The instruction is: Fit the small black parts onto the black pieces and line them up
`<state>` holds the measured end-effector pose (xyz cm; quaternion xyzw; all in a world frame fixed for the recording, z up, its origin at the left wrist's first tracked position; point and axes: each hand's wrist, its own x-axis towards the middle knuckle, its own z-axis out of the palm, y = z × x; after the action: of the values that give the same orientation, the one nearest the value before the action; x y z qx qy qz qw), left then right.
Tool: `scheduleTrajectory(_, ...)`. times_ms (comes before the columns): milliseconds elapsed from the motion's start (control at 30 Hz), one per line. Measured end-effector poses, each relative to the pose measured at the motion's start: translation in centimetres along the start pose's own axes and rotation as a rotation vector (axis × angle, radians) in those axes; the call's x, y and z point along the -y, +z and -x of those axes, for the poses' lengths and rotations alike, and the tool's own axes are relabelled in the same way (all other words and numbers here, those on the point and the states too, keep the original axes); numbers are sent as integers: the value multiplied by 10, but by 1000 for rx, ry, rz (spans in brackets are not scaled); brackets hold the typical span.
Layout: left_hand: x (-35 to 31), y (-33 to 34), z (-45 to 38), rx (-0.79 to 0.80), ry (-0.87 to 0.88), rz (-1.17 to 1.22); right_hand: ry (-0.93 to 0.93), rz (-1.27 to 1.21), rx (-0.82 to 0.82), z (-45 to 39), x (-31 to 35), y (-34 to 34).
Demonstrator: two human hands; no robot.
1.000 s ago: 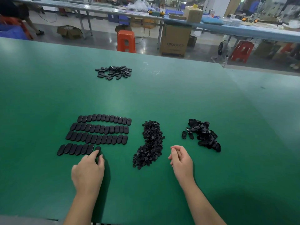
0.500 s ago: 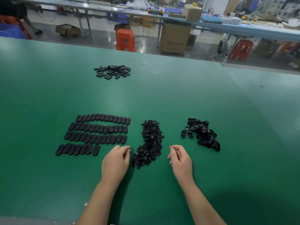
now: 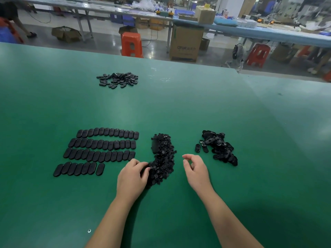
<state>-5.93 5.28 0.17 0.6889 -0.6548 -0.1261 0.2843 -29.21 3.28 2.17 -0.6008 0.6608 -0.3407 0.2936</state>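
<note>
Finished black oval pieces (image 3: pixel 100 151) lie in several neat rows at the left on the green table (image 3: pixel 179 108); the front row is the shortest. In the middle sits a long heap of small black parts (image 3: pixel 163 158). To its right is a loose pile of black oval pieces (image 3: pixel 218 149). My left hand (image 3: pixel 131 178) has its curled fingertips in the heap's lower left edge, and they hide whether it holds a part. My right hand (image 3: pixel 196 170) hovers between the heap and the loose pile, fingers loosely curled, thumb and forefinger apart, holding nothing.
A further pile of black oval pieces (image 3: pixel 118 80) lies far back on the table. A tiny pale speck (image 3: pixel 89 230) sits near the front edge. Beyond the table are an orange stool (image 3: pixel 131 44), cardboard boxes (image 3: pixel 186 42) and long workbenches.
My left hand left the end of the front row and moved right to the heap of small parts. My right hand's fingers have loosened a little.
</note>
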Motion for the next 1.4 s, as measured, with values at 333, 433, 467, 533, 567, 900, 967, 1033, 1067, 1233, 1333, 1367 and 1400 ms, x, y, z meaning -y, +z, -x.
scheduleTrajectory(333,-1,-4,-3,38,-44,45,7,559,159,-48,-5,-30)
scheduleTrajectory(433,-1,-5,-3,32,-56,65,-40,482,96,-43,-5,-29)
scheduleTrajectory(467,-1,-5,-3,29,-58,83,-57,467,82,-41,-6,-28)
scheduleTrajectory(533,-1,-6,-3,15,-64,147,-91,466,46,-37,-6,-27)
scheduleTrajectory(567,-1,-6,-3,6,-68,190,-97,473,28,-35,-7,-26)
scheduleTrajectory(900,2,-7,-1,-28,-166,398,-34,644,138,-35,-2,-20)
scheduleTrajectory(967,3,-7,-1,-33,-177,416,-22,641,139,-36,2,-20)
scheduleTrajectory(1033,3,-7,-1,-33,-186,426,20,524,129,-37,3,-20)
scheduleTrajectory(1067,3,-7,-1,-32,-190,431,50,427,125,-36,3,-19)
scheduleTrajectory(1233,2,-9,0,-20,-179,420,175,-138,86,-22,5,-8)
scheduleTrajectory(1333,0,-10,0,-6,-181,403,208,-370,44,-10,5,3)
scheduleTrajectory(1367,0,-10,0,-1,-186,406,221,-432,29,-7,5,7)
scheduleTrajectory(1400,-1,-10,0,6,-191,410,234,-481,14,-4,5,10)
